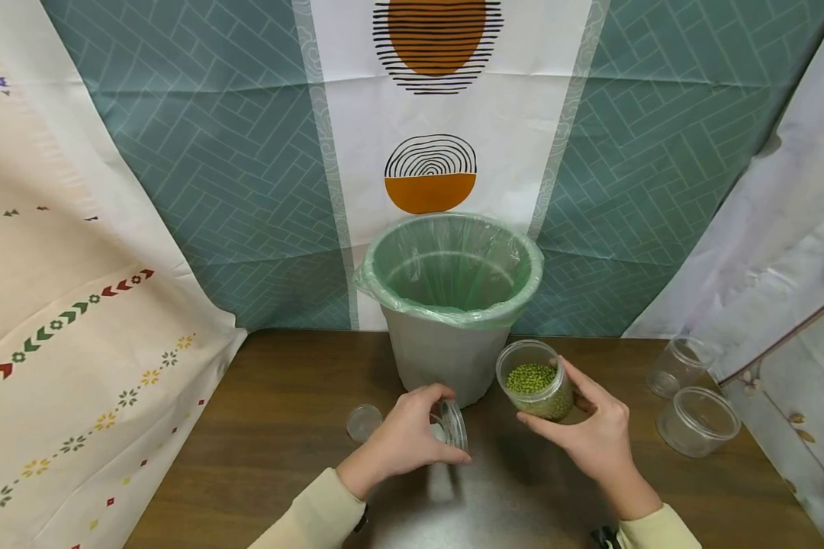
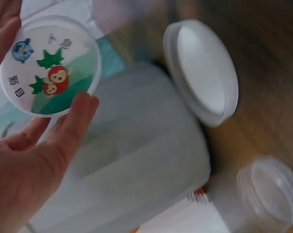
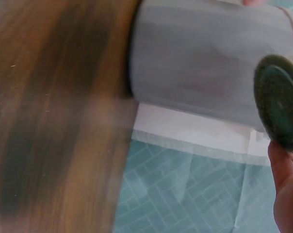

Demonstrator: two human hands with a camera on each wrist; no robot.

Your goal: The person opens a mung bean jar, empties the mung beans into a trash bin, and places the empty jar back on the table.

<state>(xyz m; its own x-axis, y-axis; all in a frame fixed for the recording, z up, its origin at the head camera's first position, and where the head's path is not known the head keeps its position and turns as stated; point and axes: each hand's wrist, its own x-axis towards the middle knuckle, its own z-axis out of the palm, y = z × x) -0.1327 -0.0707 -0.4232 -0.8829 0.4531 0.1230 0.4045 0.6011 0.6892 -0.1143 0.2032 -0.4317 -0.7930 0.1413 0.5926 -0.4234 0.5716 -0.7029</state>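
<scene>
My left hand [image 1: 408, 436] pinches a round jar lid [image 1: 456, 425] by its rim, in front of the bin. In the left wrist view the lid [image 2: 54, 68] shows a printed face with red cartoon figures and green leaves. My right hand [image 1: 599, 435] grips a clear, uncovered jar [image 1: 551, 401] holding green mung beans [image 1: 531, 378]. This jar is raised and tilted, its mouth turned toward the head camera, beside the bin's lower right. Its greenish base [image 3: 280, 102] shows in the right wrist view.
A grey bin [image 1: 439, 354] with a green liner [image 1: 453, 309] stands centrally against the curtain. A small clear container [image 1: 364, 422] sits left of my left hand. Two clear jars [image 1: 699, 421] stand at the right. Another white lid [image 2: 204, 73] appears near the bin in the left wrist view.
</scene>
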